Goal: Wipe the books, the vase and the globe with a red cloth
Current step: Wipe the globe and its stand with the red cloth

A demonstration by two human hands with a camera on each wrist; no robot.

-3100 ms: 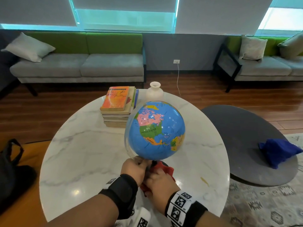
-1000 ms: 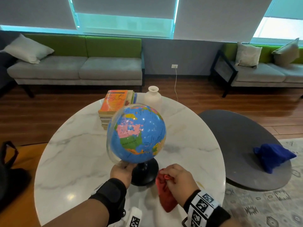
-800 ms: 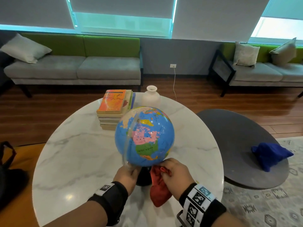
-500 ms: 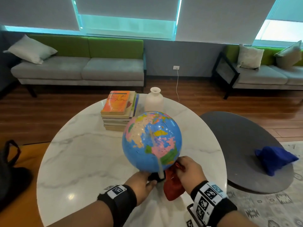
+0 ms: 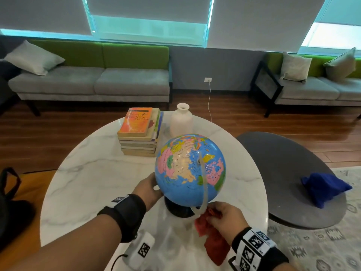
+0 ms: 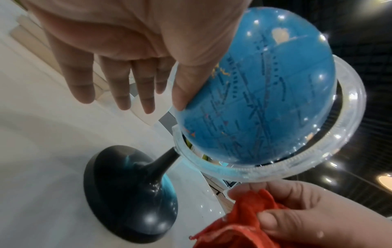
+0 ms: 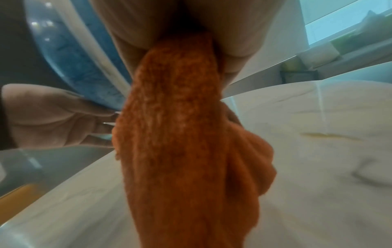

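Two hands at work, close together over the near edge of the marble table (image 5: 82, 184). Left hand (image 5: 147, 187) spread flat, fingers (image 6: 125, 83) straight and relaxed, thumb pressed against the left side of the globe (image 5: 190, 170). Right hand (image 5: 224, 217) bunched around the red cloth (image 5: 214, 239), thumb and fingers pinching a fold of it, loose end hanging down toward the tabletop. Cloth held just beneath the clear plastic arc (image 5: 204, 184) of the globe, right beside the lower end of that arc; touching or not, cannot tell. Globe upright between the two hands on a black round base (image 6: 129, 193), base standing on the table just ahead of the wrists. Black band on the left wrist, white band with printed black squares on the right. Beyond the left hand, a stack of books (image 5: 139, 132) with an orange cover on top. Beyond the globe, a white vase (image 5: 181, 120), upright, just beside the books. Off to the right of the right hand, a low dark table (image 5: 283, 167) carrying a crumpled blue cloth (image 5: 324, 188). Far past both hands, grey sofas with green backs against the wall.
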